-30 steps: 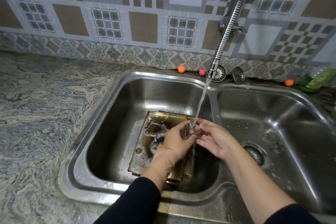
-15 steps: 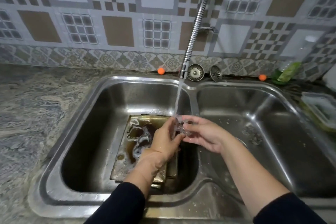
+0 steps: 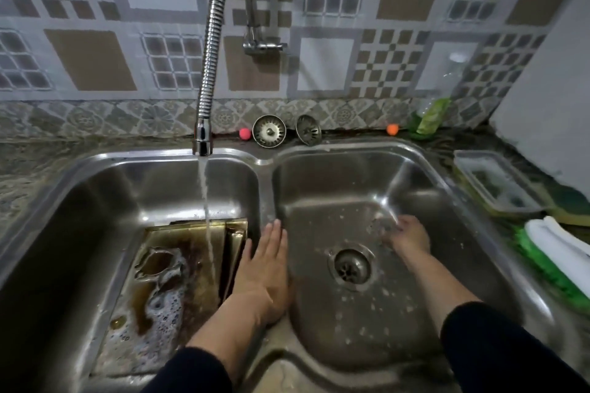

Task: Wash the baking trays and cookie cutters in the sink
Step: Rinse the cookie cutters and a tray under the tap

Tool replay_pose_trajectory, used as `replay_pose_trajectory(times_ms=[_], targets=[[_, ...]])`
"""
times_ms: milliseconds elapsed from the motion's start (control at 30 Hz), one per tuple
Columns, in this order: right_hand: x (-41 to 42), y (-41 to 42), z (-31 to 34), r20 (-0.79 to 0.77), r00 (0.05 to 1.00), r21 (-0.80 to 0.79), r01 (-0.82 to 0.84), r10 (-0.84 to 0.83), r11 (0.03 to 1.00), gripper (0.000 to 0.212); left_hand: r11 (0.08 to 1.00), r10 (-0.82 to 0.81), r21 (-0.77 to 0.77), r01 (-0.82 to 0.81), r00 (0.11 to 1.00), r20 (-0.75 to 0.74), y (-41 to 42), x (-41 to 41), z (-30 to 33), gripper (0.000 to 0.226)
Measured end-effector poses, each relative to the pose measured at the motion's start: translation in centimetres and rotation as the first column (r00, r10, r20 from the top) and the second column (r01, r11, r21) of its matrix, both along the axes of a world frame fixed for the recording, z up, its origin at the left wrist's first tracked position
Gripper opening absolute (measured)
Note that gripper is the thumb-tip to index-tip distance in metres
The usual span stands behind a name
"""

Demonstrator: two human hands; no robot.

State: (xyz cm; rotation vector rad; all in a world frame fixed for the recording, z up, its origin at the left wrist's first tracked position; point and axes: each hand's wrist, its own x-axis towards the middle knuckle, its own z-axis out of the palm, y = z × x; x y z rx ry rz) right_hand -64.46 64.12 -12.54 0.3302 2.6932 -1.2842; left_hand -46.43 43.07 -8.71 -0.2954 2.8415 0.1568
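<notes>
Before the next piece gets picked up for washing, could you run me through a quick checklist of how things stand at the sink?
1. Water running from the faucet onto the baking trays: ok.
2. Left hand free, fingers straight: ok.
3. Right hand free of the cookie cutter: cannot tell, blurred.
4. Trays clean: not ok, brown residue and suds remain.
5. Right basin drain unblocked: ok, strainers sit on the ledge.

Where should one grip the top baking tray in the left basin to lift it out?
Grip the baking tray by its raised right rim, coming from the right, where the left hand hovers. That edge stands clear beside the stacked trays; the flat centre is wet and soapy.
</notes>
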Motion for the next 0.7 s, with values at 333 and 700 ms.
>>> replay_pose_trajectory(times_ms=[333,700], targets=[[-5.3,1.1,-6.3,0.027,0.994,-0.050,0.109,-0.107,0.993,0.059,0.998,0.064,0.002,-0.064,0.997,-0.047,0.2,0.2,-0.7,0.082],[0.1,-1.1,-2.0,-0.105,0.940,0.290,-0.282,0.324,0.914,0.046,0.999,0.050,0.022,-0.050,0.998,-0.028,0.3,0.0,-0.6,0.078]])
